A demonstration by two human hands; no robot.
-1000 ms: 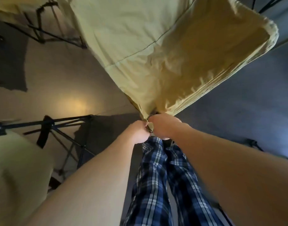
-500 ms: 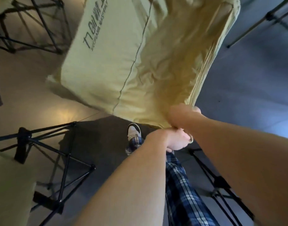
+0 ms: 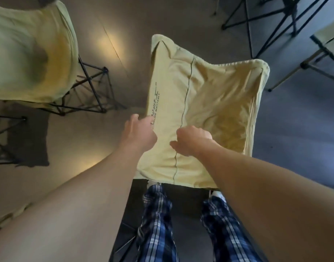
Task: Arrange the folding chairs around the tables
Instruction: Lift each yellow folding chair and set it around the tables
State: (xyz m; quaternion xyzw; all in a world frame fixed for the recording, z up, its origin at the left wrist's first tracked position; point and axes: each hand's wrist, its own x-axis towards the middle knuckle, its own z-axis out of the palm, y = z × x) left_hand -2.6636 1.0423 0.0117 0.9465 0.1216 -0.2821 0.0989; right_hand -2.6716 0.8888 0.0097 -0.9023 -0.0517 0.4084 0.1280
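1. The folding chair [image 3: 204, 114], with its pale yellow fabric seat, stands opened on the floor [image 3: 124, 25] directly in front of the person's legs [image 3: 156, 224], seat cloth spread wide and slack with a dark seam running down it.
2. The left hand [image 3: 140, 131] hovers at the chair's left fabric edge beside the printed lettering, fingers loosely curled and holding nothing that shows.
3. The right hand [image 3: 192, 140] sits over the seam, fingers bent down toward the cloth; whether it pinches the fabric I cannot tell.
4. A second yellow chair [image 3: 32, 52] stands opened to the left on its black frame, well apart from the first.
5. More dark legs [image 3: 256, 25] and part of another seat [image 3: 330, 42] show at the upper right; no tabletop is clearly visible.
6. Progress, as a judgement: at least 2 chairs are unfolded, yet their placing around tables cannot be confirmed, so nudging this chair into position likely remains.
7. Compared with 0.5 s ago, the chair has come down from being held tilted in the air by both hands gripping one corner, and the hands have let go of that corner.
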